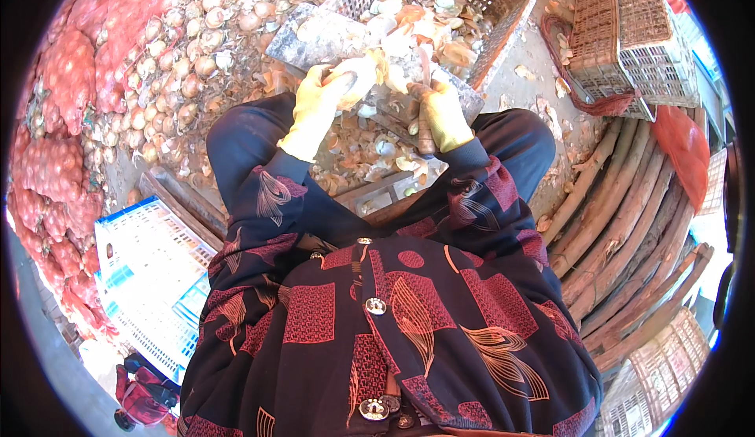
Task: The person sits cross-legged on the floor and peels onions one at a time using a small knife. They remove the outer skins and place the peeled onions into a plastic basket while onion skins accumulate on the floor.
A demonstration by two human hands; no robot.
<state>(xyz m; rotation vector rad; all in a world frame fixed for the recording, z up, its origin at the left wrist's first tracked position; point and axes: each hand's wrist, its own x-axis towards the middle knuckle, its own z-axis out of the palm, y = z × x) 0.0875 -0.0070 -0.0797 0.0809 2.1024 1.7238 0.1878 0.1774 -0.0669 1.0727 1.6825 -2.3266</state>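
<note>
My left hand (315, 104), in a pale yellow glove, grips an onion (357, 80) with loose papery skin at its right end. My right hand (443, 113), gloved alike, is closed around the wooden handle (426, 133) of a knife. The knife's blade (424, 62) points away from me, and its edge is hard to make out in the glare. Both hands are above a worn board (324, 33) that lies across the near side of a plastic crate (501, 54). Onion skins and pale pieces (413, 18) fill much of that crate.
Many loose onions (206, 65) cover the ground at left, beside red mesh sacks (68, 77) of onions. Skins (377, 148) litter the floor between my knees. Stacked crates (596, 30) and wooden poles (625, 183) are at right. A white-blue crate (153, 242) and another person (144, 393) are at lower left.
</note>
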